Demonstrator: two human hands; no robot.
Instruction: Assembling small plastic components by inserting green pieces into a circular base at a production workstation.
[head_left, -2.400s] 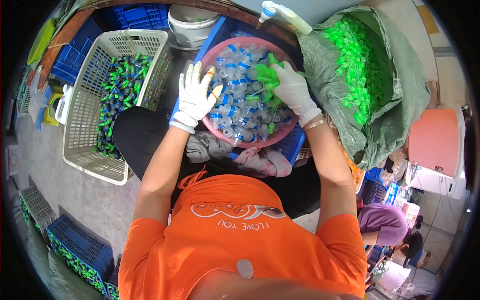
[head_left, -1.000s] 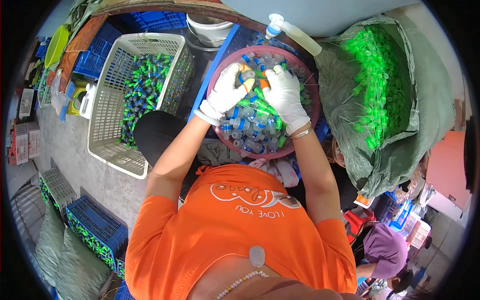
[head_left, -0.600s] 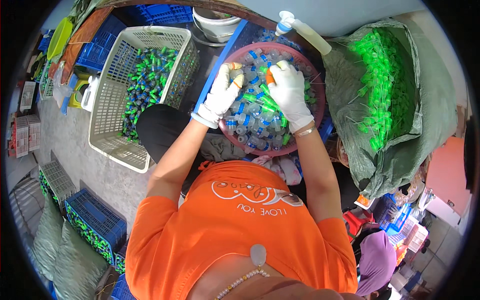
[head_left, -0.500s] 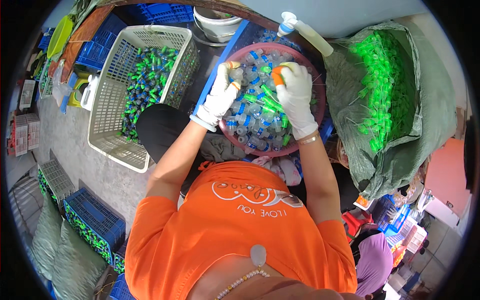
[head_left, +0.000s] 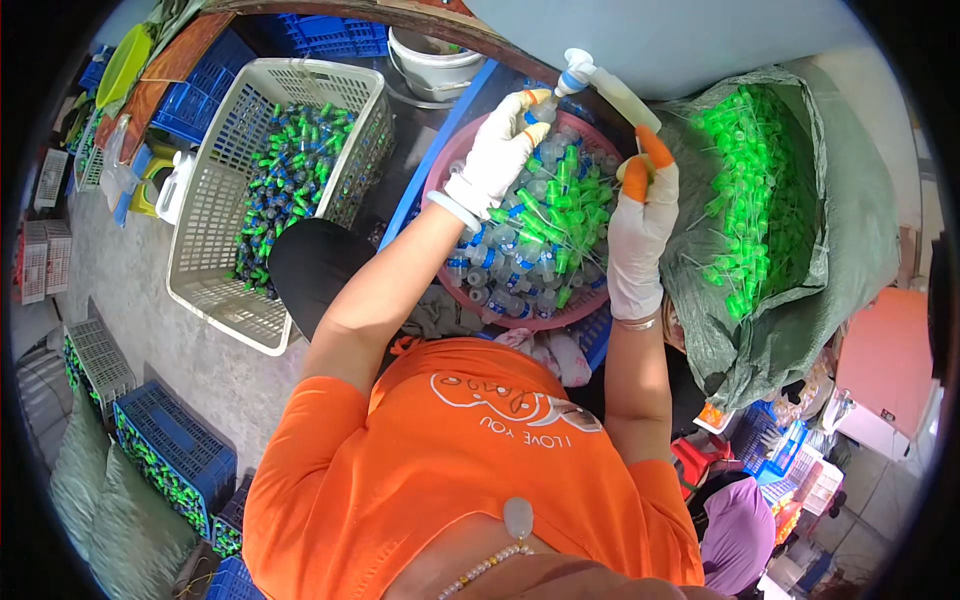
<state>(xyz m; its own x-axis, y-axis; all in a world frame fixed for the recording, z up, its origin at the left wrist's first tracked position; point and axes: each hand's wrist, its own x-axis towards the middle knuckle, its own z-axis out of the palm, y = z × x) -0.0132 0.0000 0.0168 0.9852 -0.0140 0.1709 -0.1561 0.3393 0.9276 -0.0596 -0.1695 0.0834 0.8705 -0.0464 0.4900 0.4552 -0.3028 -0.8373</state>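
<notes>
My left hand, in a white glove with orange fingertips, reaches over the far side of a pink basin. Its fingers close on a small clear bottle just below the white nozzle of a pale squeeze bottle. Whether the two touch is hard to see. Gloved the same way, my right hand is at the basin's right rim, its fingers apart and pointing up near the squeeze bottle's end. Nothing shows in it. Clear bottles with blue bands fill the basin, with green thin-tubed caps heaped on top.
To the left stands a white crate of green-capped bottles. On the right, a grey-green sack gapes around more green caps. A white bucket is at the back. Blue crates line the lower left. A person in purple is at lower right.
My left hand has moved up and right, bringing a bottle to the nozzle. My right hand has left the basin's middle for its right rim, uncovering more green caps.
</notes>
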